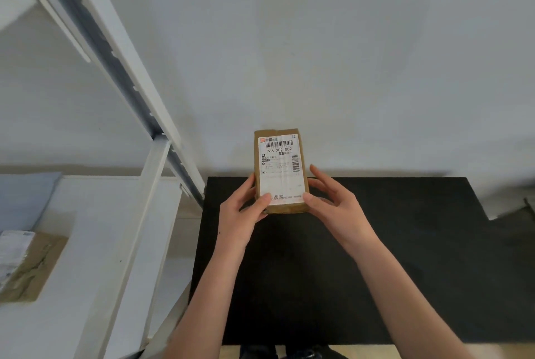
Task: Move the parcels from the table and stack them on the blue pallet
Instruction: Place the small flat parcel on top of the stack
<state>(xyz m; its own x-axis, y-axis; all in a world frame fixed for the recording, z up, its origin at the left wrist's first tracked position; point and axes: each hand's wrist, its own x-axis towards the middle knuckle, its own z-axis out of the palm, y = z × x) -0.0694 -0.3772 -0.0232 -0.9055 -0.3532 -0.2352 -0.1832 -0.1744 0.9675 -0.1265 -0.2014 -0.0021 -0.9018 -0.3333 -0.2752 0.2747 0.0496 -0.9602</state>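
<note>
A small brown cardboard parcel (279, 170) with a white shipping label on top is held up over the far edge of the black table (376, 257). My left hand (241, 214) grips its left side, thumb on the label's lower corner. My right hand (333, 205) holds the right side with its thumb on the lower right corner and fingers spread along the edge. The blue pallet is not in view.
A white metal shelving frame (150, 185) stands to the left of the table. On its white shelf lie a brown parcel with a label (26, 266) and a grey-blue flat package (26, 199). A pale wall rises behind the table.
</note>
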